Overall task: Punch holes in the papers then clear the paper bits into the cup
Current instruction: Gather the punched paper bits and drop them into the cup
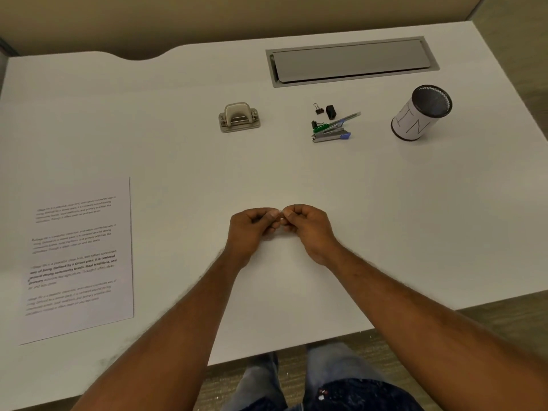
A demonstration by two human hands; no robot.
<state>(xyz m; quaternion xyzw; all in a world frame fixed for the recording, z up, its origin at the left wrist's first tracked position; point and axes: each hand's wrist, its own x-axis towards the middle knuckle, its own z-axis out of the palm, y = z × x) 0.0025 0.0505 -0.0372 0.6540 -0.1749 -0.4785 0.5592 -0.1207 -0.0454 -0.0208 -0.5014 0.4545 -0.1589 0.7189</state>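
Evidently the left hand (252,229) and right hand (308,229) meet, curled fingers (272,215) pinching a tiny white speck, seemingly a paper bit (280,213). It is best pinched firmly and carried low to the cup (421,114), far ahead-right of the fingers. The papers (83,256) lie well left and the hole punch (239,117) ahead, on a white tabletop (296,173) over wood flooring.

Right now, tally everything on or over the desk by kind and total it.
Hole punch: 1
Cup: 1
Stapler: 1
Pen: 1
Binder clips: 2
Small black item, kind unclear: 1
Printed paper: 1 sheet visible
Paper bit pinched between left hand and right hand: 1
Total: 9
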